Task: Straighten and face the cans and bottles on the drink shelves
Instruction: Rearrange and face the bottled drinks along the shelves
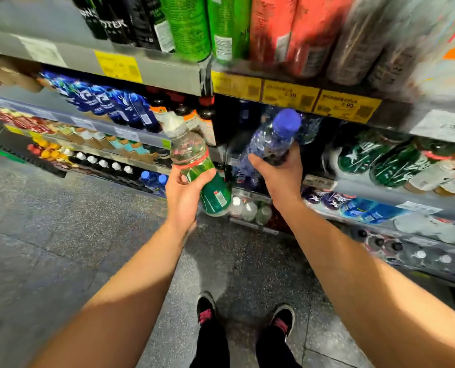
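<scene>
My left hand (185, 193) grips a clear bottle with a green label and white cap (194, 158), tilted, in front of the shelves. My right hand (280, 172) holds a blue-tinted bottle with a blue cap (272, 140), leaning left, at the mouth of a dark shelf bay. Behind it in that bay stand more blue bottles (310, 128), partly hidden. Tall green, red and black cans (229, 27) fill the shelf above.
Yellow price tags (290, 95) line the shelf edge above my hands. Blue-labelled bottles (130, 110) stand at left, green-and-white bottles (380, 160) at right. Lower shelves hold small bottles (247, 209). My shoes (247, 317) stand on the speckled grey floor (61, 221).
</scene>
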